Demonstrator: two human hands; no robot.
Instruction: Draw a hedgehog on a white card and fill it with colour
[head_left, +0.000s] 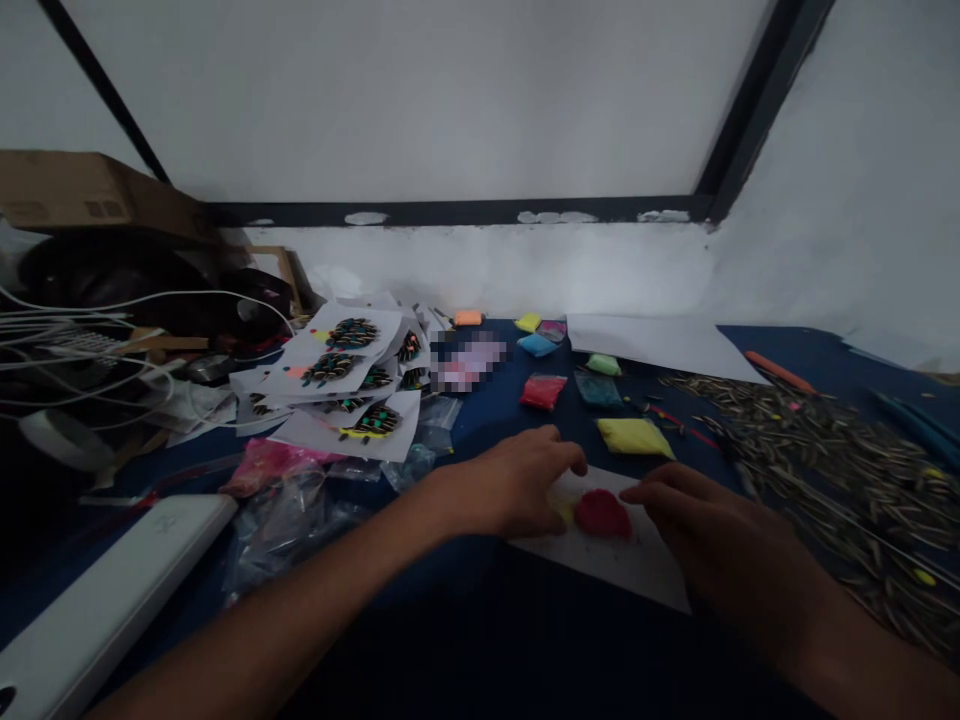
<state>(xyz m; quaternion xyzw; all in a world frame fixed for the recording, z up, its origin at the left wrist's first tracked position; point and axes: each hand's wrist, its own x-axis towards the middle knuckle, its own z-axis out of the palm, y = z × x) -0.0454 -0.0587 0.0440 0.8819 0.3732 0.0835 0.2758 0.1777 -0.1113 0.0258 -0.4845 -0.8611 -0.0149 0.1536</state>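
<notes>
A flat, round red piece of modelling clay (602, 513) lies on a small white sheet of paper (637, 578). At its left edge is a small yellow piece of clay (564, 513). My left hand (525, 482) reaches over the paper's left side, thumb and fingers apart, with the thumb touching or very near the yellow piece. From the right, my right hand (701, 515) rests over the paper's edge. Its forefinger is stretched toward the red clay, and the thumb is hard to make out. Nothing shows in either grasp.
Beyond the hands lie yellow (634, 437), red (543, 392) and blue (537, 345) clay packets. A pile of striped seeds (840, 440) spreads at right. At left are decorated paper sheets (337, 340), clear plastic bags (281, 530), white cables (82, 320) and a white device (120, 600).
</notes>
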